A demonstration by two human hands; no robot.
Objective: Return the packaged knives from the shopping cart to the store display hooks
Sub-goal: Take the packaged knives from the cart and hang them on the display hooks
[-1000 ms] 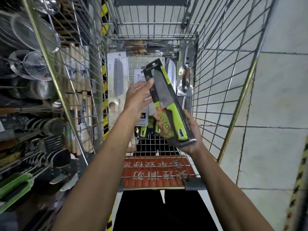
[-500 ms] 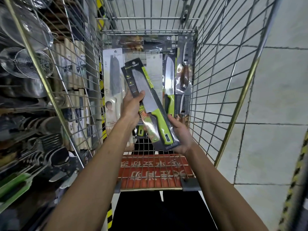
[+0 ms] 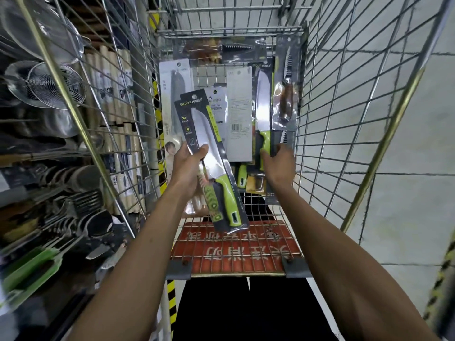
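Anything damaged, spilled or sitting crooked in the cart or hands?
Nothing damaged or spilled. The left hand grips a tilted knife pack, a second card fanned behind it. The right hand grips another green-handled pack. At the far end of the cart a serrated knife pack lies crosswise.

The black knife package header reads "QXF".

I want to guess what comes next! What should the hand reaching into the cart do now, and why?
Probably lift the right hand, drawing the upright green-handled knife pack out of the shopping cart. Its thumb and fingers seem to pinch that pack's lower end, and the left hand already grips a second green-handled knife pack.
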